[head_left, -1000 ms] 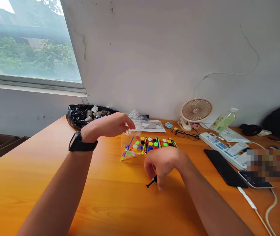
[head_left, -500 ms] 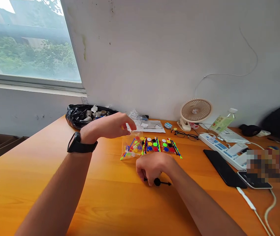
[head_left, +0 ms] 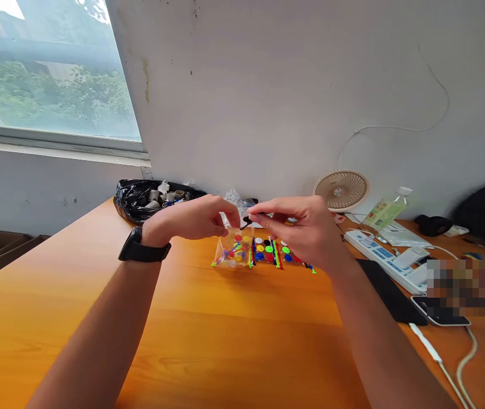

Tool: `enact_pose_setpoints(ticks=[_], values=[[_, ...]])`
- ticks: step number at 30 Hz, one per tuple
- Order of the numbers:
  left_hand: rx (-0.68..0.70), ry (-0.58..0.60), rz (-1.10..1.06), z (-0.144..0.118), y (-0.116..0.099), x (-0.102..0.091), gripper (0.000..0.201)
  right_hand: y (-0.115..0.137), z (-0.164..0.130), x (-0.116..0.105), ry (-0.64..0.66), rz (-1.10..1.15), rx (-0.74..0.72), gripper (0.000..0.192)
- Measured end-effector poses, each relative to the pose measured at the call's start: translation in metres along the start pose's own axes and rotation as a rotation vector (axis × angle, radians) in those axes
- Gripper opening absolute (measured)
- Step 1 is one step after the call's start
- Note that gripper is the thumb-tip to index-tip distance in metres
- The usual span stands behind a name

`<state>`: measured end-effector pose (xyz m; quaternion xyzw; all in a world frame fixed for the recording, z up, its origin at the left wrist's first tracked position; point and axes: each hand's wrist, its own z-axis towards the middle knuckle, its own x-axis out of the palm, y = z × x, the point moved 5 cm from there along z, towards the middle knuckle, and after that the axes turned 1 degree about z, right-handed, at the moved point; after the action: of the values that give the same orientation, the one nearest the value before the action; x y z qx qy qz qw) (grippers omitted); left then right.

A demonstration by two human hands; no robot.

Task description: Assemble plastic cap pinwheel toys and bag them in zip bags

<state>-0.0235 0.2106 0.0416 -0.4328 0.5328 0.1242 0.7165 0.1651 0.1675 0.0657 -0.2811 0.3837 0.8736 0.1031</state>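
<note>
Nearest the camera, two bare forearms are reaching out over the orange wooden table (head_left: 208, 346); the left wrist is wearing a black watch (head_left: 142, 251), whose face is turned away, so no brand is showing. Further on, the left hand (head_left: 195, 218) is pinching its fingers together on the top edge of a small clear plastic bag (head_left: 232, 250), which is hanging down to the table and holding coloured discs and sticks; the right hand (head_left: 299, 227) is closing thumb and fingertips on a small black stick piece (head_left: 248, 218), holding it just above the mouth of the bag and almost touching the left fingers. Just behind the bag, more coloured discs and sticks (head_left: 274, 253) are lying in a row on the table, partly hidden by the right hand. To the right, a black phone (head_left: 389, 292) is lying flat beside a white power strip (head_left: 389, 258) with blue markings too small to read; a white cable (head_left: 459, 363) is trailing toward the near edge. Farther back, a black bin bag (head_left: 148, 199) is sitting near the window corner; a small beige fan (head_left: 341, 190) is standing against the wall; a plastic bottle (head_left: 387, 210) is leaning beside it, its green label unreadable.
</note>
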Motion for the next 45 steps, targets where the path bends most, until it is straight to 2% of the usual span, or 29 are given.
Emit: enact_pose_setpoints(ticks=[5, 11, 16, 23, 27, 30, 33, 35, 37, 39, 41, 43, 45], values=[[0.004, -0.018, 0.027, 0.001, 0.005, 0.001, 0.015, -0.013, 0.002, 0.027, 0.218, -0.120, -0.050, 0.026], [-0.016, -0.043, 0.080, 0.003, 0.010, -0.001, 0.022, -0.028, 0.004, 0.042, 0.318, -0.266, 0.003, 0.032], [-0.045, -0.067, 0.110, 0.003, 0.010, -0.004, 0.024, -0.031, 0.001, 0.043, 0.349, -0.384, 0.033, 0.036], [-0.072, -0.098, 0.125, 0.001, 0.017, -0.009, 0.029, -0.038, 0.000, 0.034, 0.363, -0.298, 0.011, 0.016], [-0.025, -0.102, 0.095, -0.001, 0.014, -0.010, 0.026, -0.039, 0.001, 0.032, 0.358, -0.250, -0.029, 0.014], [0.017, -0.045, 0.073, -0.002, 0.013, -0.005, 0.024, -0.039, 0.000, 0.030, 0.342, -0.210, -0.018, 0.011], [-0.008, 0.014, 0.088, 0.001, 0.018, 0.000, 0.034, -0.047, 0.000, 0.029, 0.321, -0.157, 0.049, 0.007], [-0.035, 0.028, 0.115, 0.003, 0.022, 0.002, 0.033, -0.057, 0.000, 0.030, 0.301, -0.081, 0.082, 0.016], [-0.051, 0.039, 0.119, 0.004, 0.025, 0.003, 0.020, -0.070, 0.001, 0.035, 0.273, 0.041, 0.118, 0.033], [-0.059, 0.050, 0.087, 0.005, 0.027, 0.003, 0.011, -0.086, 0.001, 0.044, 0.251, 0.197, 0.197, 0.052], [-0.055, 0.048, 0.046, 0.006, 0.028, 0.003, 0.009, -0.102, -0.001, 0.055, 0.273, 0.343, 0.296, 0.065], [-0.048, 0.032, 0.026, 0.006, 0.029, 0.002, 0.011, -0.114, -0.003, 0.062, 0.298, 0.443, 0.354, 0.073], [-0.043, -0.004, 0.025, 0.005, 0.029, 0.000, 0.013, -0.121, -0.002, 0.063, 0.291, 0.481, 0.377, 0.068]])
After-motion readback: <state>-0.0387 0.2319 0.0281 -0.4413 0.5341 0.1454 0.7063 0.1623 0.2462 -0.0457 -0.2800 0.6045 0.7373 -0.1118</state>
